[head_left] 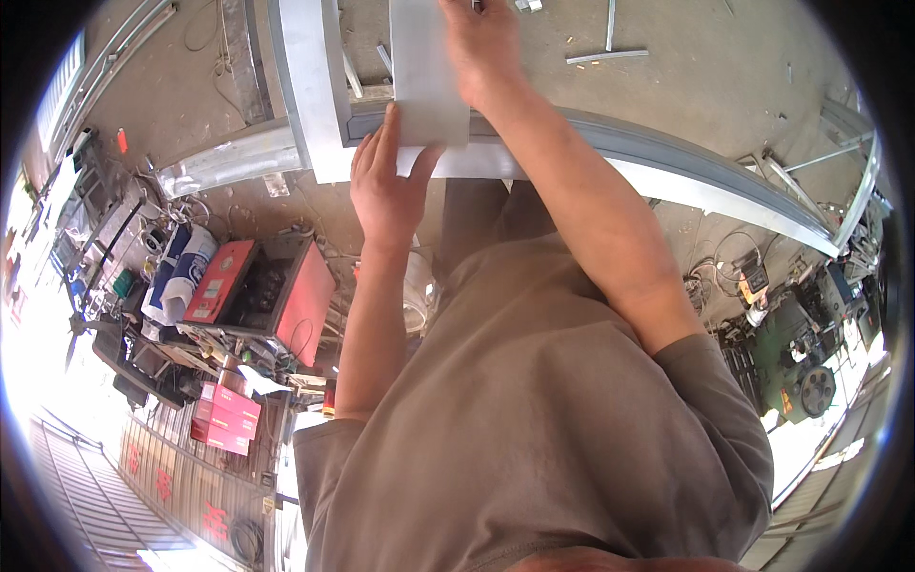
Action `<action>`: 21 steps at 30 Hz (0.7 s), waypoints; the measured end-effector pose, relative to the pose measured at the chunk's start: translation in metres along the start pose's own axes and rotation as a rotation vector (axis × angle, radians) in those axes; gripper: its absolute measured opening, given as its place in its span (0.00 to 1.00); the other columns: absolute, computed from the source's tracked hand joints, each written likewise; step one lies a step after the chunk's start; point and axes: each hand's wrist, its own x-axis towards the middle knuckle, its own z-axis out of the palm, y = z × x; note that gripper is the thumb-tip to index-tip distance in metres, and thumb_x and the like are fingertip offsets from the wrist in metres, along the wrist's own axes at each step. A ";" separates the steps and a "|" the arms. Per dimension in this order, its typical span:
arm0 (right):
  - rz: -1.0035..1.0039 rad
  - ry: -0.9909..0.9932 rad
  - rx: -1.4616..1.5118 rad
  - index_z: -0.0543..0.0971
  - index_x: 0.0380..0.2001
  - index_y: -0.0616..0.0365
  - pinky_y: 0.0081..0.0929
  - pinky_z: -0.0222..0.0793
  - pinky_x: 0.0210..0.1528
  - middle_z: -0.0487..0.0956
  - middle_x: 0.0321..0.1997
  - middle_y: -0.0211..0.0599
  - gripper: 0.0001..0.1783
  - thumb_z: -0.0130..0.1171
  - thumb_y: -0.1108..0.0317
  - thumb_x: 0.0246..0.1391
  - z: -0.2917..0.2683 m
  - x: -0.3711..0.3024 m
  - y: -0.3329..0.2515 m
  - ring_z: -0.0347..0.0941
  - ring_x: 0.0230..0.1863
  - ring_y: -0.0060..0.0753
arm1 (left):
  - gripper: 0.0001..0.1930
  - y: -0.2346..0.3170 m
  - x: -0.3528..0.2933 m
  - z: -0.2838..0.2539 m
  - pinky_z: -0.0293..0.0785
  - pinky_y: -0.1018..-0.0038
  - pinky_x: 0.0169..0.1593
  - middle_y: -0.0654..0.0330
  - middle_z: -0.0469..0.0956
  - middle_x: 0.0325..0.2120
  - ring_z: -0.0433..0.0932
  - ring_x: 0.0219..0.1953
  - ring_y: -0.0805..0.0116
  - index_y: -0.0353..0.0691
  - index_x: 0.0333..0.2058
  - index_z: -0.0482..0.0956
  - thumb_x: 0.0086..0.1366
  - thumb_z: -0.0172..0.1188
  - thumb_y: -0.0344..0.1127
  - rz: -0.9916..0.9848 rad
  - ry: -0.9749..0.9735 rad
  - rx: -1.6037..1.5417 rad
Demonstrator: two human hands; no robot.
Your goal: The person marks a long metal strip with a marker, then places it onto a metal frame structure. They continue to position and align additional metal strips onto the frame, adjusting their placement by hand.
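Observation:
A flat grey metal plate lies across the corner of a silver metal frame, reaching the upper picture edge. At the plate's near left corner is my left hand, fingers stretched forward and thumb apart, the fingertips touching its edge. Beside the plate's right edge, higher up, is my right hand. Its fingers are curled and partly cut off by the picture edge. A small dark bit of something shows at these fingers, too little to name. The plate's near edge looks slightly blurred.
The frame's long bar runs right in front of me. Metal offcuts lie on the floor beyond. At left stand a red-sided metal box and red cartons; a green machine is at right.

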 end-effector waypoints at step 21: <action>0.245 -0.134 0.018 0.75 0.60 0.64 0.39 0.70 0.60 0.80 0.56 0.37 0.37 0.68 0.43 0.63 -0.011 0.014 0.011 0.71 0.57 0.33 | 0.33 -0.007 -0.030 0.003 0.65 0.49 0.70 0.48 0.71 0.64 0.69 0.66 0.42 0.37 0.65 0.73 0.65 0.73 0.43 0.076 0.228 0.075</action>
